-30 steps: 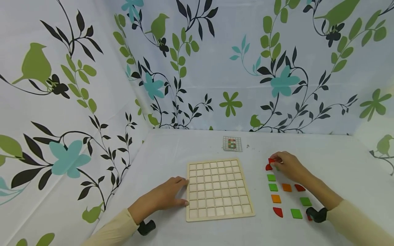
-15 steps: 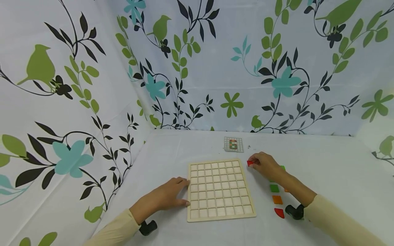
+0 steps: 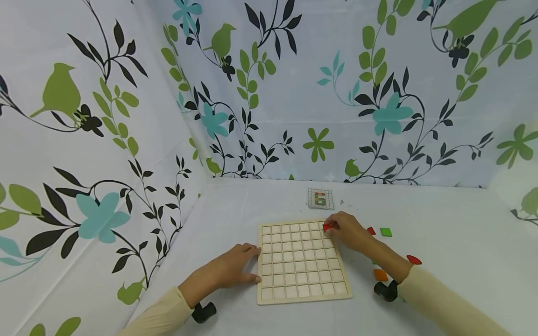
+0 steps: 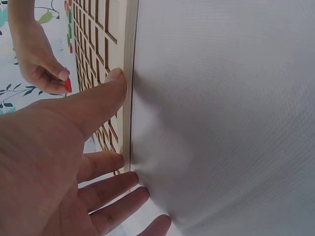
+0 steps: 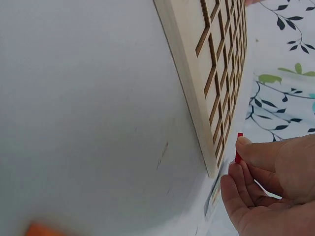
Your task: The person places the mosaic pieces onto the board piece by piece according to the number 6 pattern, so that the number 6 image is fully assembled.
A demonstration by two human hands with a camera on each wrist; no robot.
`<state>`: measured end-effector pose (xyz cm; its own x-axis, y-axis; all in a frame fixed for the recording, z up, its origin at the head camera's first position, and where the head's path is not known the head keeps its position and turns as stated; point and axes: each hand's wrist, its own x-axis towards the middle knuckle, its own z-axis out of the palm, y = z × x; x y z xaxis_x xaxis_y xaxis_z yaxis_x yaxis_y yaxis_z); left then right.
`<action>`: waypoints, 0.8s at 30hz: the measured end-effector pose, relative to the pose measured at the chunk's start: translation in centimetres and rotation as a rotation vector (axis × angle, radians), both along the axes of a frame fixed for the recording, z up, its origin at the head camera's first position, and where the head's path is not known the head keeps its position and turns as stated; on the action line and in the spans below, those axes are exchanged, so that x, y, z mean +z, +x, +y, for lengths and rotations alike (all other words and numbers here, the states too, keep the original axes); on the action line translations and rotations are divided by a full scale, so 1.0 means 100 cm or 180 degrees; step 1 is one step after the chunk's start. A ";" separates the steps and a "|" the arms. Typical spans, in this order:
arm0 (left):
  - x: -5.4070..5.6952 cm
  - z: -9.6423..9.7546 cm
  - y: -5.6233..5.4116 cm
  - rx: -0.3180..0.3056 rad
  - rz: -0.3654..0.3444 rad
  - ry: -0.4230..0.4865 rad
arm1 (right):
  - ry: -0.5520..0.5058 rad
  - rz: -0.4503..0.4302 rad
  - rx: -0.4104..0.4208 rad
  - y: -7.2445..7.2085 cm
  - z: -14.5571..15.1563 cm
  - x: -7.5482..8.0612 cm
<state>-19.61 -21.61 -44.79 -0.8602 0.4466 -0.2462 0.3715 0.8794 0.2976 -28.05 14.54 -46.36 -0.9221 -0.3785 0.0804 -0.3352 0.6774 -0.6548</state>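
Note:
A pale wooden board (image 3: 304, 300) divided into a grid of square cells lies on the white cloth. My left hand (image 3: 234, 267) touches its left side, thumb tip resting on the frame in the left wrist view and the other fingers (image 4: 110, 191) loosely extended along the edge. Between thumb and fingers, my right hand (image 3: 350, 229) pinches a small red tile (image 3: 326, 227) over the board's far right corner. The right wrist view shows that tile (image 5: 239, 147) edge-on, above the board's surface. The cells in sight hold no tiles.
Right of the board lie loose tiles: a red one (image 3: 371, 231), a green square (image 3: 385, 232), a rounded red one (image 3: 414, 260) and an orange square (image 3: 380, 275). The right forearm covers others. Behind the board lies a small gridded pattern card (image 3: 321, 199).
My right hand has carried the red tile leftward from the loose tiles to the board's far right corner. The left hand has stayed at the board's left edge.

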 end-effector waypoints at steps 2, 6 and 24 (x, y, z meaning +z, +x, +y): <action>0.000 0.000 0.000 -0.0017 0.0013 0.0006 | 0.0020 0.0004 0.0043 -0.001 -0.006 -0.001; 0.001 -0.001 0.000 -0.0023 0.0005 0.0015 | 0.0029 0.0043 0.0169 -0.001 -0.019 -0.001; -0.002 -0.002 0.000 -0.0030 0.0024 0.0020 | 0.0174 0.0012 0.0274 0.003 -0.058 -0.007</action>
<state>-19.58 -21.77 -44.97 -0.8578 0.4562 -0.2368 0.3819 0.8740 0.3003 -27.75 8.71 -47.04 -0.8857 -0.4603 0.0608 -0.3961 0.6808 -0.6162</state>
